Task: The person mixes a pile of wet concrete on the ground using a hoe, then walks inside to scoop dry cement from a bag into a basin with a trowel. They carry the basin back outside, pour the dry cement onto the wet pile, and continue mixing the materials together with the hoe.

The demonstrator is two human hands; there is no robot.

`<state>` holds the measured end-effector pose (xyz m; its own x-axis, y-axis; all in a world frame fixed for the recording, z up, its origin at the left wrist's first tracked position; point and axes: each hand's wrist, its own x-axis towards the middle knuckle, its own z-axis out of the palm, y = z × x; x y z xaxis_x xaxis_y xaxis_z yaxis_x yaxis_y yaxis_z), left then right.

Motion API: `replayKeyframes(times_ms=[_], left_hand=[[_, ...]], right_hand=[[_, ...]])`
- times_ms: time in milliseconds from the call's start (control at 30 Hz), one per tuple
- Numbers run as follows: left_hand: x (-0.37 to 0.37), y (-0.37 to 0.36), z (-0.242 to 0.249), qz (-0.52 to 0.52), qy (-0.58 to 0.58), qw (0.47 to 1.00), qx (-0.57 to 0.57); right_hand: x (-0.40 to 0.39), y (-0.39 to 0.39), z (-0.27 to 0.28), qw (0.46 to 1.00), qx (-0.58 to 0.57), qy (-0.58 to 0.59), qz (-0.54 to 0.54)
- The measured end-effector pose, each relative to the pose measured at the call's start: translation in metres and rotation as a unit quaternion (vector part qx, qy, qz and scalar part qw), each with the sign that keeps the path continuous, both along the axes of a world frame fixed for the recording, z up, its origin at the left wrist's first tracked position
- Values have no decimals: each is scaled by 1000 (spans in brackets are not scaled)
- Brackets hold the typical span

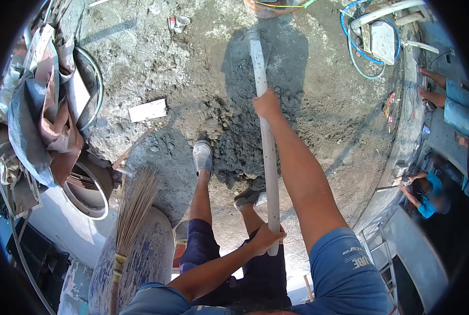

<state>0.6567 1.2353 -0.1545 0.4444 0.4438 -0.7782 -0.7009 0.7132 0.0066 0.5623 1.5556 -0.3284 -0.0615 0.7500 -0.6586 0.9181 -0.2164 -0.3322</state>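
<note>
A long pale wooden handle (268,163) runs up and away from me over the ground. My right hand (268,105) is closed around its upper part, arm stretched out. Near the lower end, my left hand (265,240) is wrapped around the same handle, close to my legs. The far tip lies in my shadow, and I cannot make out what tool head it carries. Dark, crumbly wet soil or mortar (237,139) is heaped left of the handle, beside my shoe (203,156).
A twig broom (134,215) leans on a worn blue drum (153,241). Crumpled tarps (50,110) hang at left. A tub (276,8) stands ahead; a blue hose (345,26) lies at upper right. People sit along the right side, one in a blue shirt (434,191).
</note>
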Motion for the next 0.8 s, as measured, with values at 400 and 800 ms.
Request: replayKeyframes(times_ms=[400,800], left_hand=[[24,-174,157,-403,-1,912,73],[-93,-109,214,-512,260,819,14]], right_hand=[[186,-203,83,966,-46,64,-248],[187,-206,163,797,-94,166,-573]])
